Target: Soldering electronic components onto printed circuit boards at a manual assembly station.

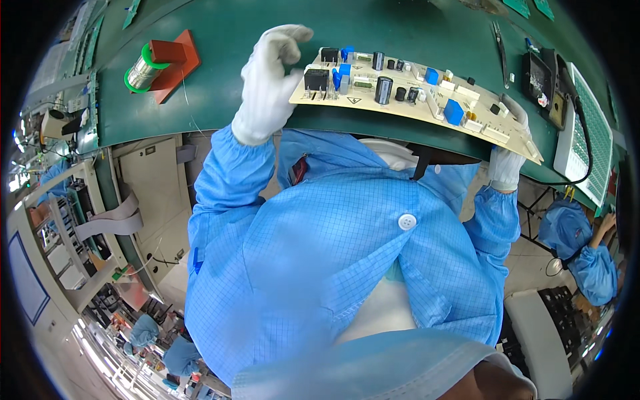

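Green bench mat (220,87) is running across the top of the view, factory floor with other blue-coated workers curving round the edges. Person in a blue checked coat (320,253) and white gloves is holding a long cream circuit board (413,93) just above the near edge of the mat, tilted a little, right end lower. Left hand (270,83) is gripping the board's left end, thumb and fingers closing on the corner beside a black relay (316,79). Right hand (510,150) is supporting the right end from below, fingers wrapping the edge; how tight, cannot tell. Board is carrying black capacitors (383,89) and blue box components (454,111). Solder spool with green flanges (143,70) is sitting on a red stand (175,61), well left of the board. Tweezers (500,50) and a black soldering iron holder (543,80) are lying at the right, white gridded tray (590,133) just beyond
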